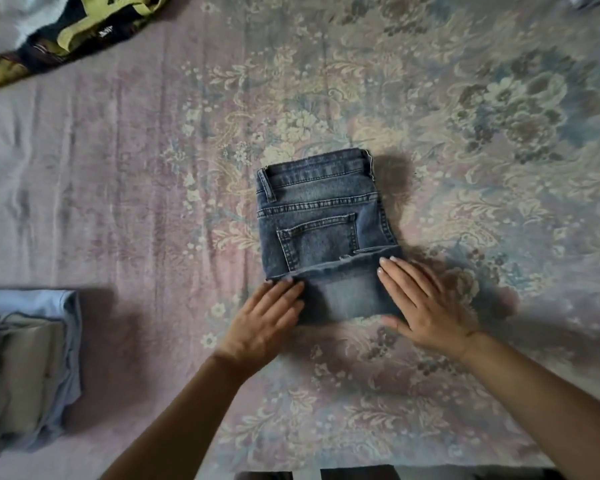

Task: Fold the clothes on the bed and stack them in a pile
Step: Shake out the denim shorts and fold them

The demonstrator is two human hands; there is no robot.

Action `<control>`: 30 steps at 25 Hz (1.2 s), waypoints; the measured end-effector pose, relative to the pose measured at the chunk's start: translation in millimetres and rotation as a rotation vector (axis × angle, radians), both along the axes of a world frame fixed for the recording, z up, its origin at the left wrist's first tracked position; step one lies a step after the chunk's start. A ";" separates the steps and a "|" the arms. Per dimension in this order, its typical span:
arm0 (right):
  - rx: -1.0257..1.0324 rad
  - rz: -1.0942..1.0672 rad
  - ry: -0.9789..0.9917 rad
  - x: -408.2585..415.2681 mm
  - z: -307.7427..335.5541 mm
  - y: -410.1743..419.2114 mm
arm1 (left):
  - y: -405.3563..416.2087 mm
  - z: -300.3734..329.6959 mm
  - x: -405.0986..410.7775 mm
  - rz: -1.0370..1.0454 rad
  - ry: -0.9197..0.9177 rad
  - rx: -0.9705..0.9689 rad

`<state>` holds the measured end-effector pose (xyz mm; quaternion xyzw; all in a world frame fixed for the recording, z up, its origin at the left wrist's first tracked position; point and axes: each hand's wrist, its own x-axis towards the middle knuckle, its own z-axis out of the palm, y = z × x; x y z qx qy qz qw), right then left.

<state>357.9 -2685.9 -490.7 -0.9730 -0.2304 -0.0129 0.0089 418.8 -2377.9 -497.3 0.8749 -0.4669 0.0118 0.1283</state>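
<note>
near the middle of the bed, a little toward its near edge, lie the folded blue denim jeans (323, 230), waistband at the far end and a stitched back pocket facing up, with the near end turned up into a thick fold. your left hand (262, 327) lies flat on the left end of that fold, fingers straight and together, pressing the denim down. your right hand (420, 303) does the same on the right end, fingers straight and slightly spread, thumb against the near edge of the fold; neither hand grips anything. the jeans rest on the faded pink and blue floral bedspread (465, 133), which covers the whole bed. at the left edge of the bed, close to the near corner, sits the pile of folded clothes (32, 368): a pale blue piece underneath, a beige piece on it, and something black just cut off by the edge of view. at the far left corner lies a crumpled black and yellow-green patterned garment (73, 29), well apart from the jeans.
</note>
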 end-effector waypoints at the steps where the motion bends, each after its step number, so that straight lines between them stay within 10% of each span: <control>1: -0.036 0.059 0.111 2.7 0.2 -8.7 | 4.8 -2.0 5.7 -0.051 0.065 0.041; 4: 0.073 0.015 0.226 31.6 10.7 -17.1 | 4.1 0.7 26.8 0.017 0.198 -0.004; 9: 1.266 -0.843 0.449 100.1 47.9 8.5 | -25.0 40.8 97.2 0.819 1.021 -0.841; 11: 1.406 -1.047 0.438 122.5 47.7 21.5 | -40.1 41.5 117.7 1.027 1.184 -1.048; 18: 1.229 -1.065 0.208 152.3 39.8 41.0 | -78.1 47.0 126.1 1.045 0.752 -0.871; 30: 0.624 -1.414 0.279 146.0 10.6 55.2 | -84.3 25.5 121.1 1.416 0.628 0.025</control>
